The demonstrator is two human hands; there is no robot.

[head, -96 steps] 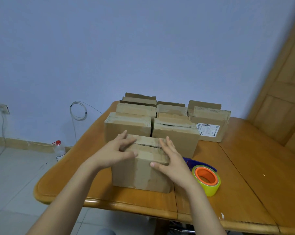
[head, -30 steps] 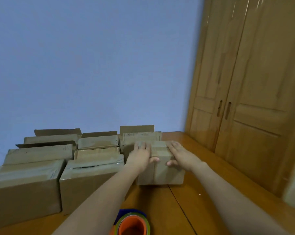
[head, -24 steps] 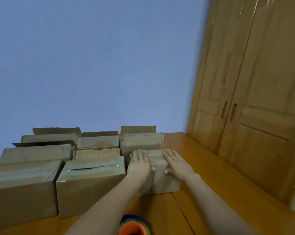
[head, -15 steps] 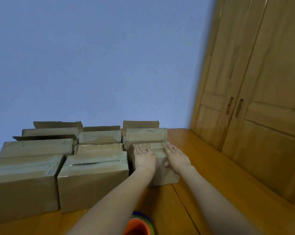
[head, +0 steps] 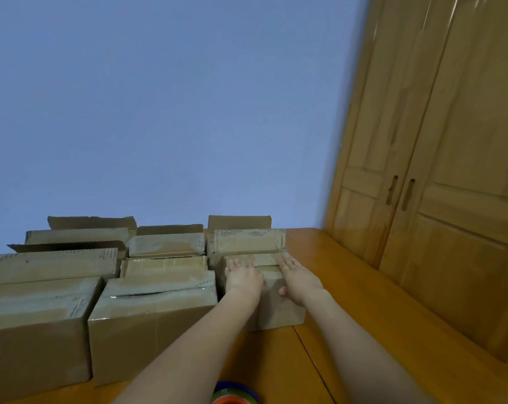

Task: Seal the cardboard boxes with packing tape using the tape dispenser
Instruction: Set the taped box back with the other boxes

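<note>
Box (head: 279, 313) farther back now — left hand (head: 242, 279), right hand (head: 299, 281) flat atop

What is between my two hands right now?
In the head view, only a bare strip of the small cardboard box lies between the left hand and the right hand, both flat on its top.

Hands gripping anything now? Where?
Nothing gripped. Left hand and right hand rest flat on the top of the small cardboard box, fingers straight.
</note>
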